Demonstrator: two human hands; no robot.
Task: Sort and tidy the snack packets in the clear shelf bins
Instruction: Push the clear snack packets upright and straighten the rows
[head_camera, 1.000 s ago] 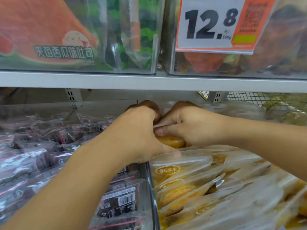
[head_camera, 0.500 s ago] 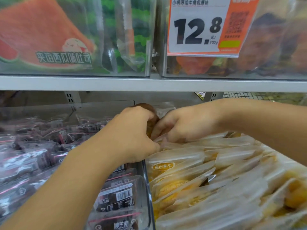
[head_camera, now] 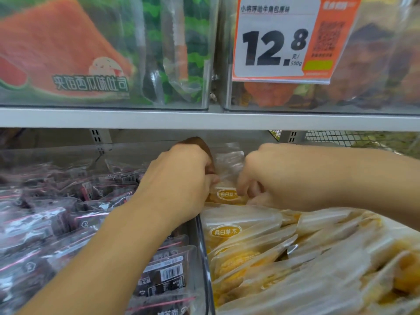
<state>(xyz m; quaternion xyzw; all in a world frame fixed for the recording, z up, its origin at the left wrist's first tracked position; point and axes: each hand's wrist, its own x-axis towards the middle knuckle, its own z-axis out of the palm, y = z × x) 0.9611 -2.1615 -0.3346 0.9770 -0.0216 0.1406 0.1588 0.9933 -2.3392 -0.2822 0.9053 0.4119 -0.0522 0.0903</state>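
a: what sat in the lower bins?

b: the left clear bin point(head_camera: 200, 258) held dark packets point(head_camera: 159, 273) with pink strips and barcodes, piled loosely. the right bin was full of pale translucent packets point(head_camera: 250, 223) with yellow snacks inside, lying overlapped in rows.

a: and the hands?

b: both reached to the back of the right bin, close by the divider between the two. the left hand point(head_camera: 181, 185) was curled, its thumb and fingers pinching the edge of a yellow packet point(head_camera: 227, 195) with an oval label; a brown snack point(head_camera: 202, 151) showed just above its knuckles, though i couldn't tell whether that grip held it too. the right hand point(head_camera: 268, 178) was curled on the same packet from the other side, fingers bent down onto its wrapper.

a: so the packet was where?

b: at the rear of the right bin, standing above the flat-lying ones, between the two hands.

a: anything above?

b: a grey shelf point(head_camera: 136, 119) carried two more clear bins: one with watermelon-printed bags point(head_camera: 63, 53), one with brownish and orange bags behind a price tag point(head_camera: 277, 39) reading 12.8.
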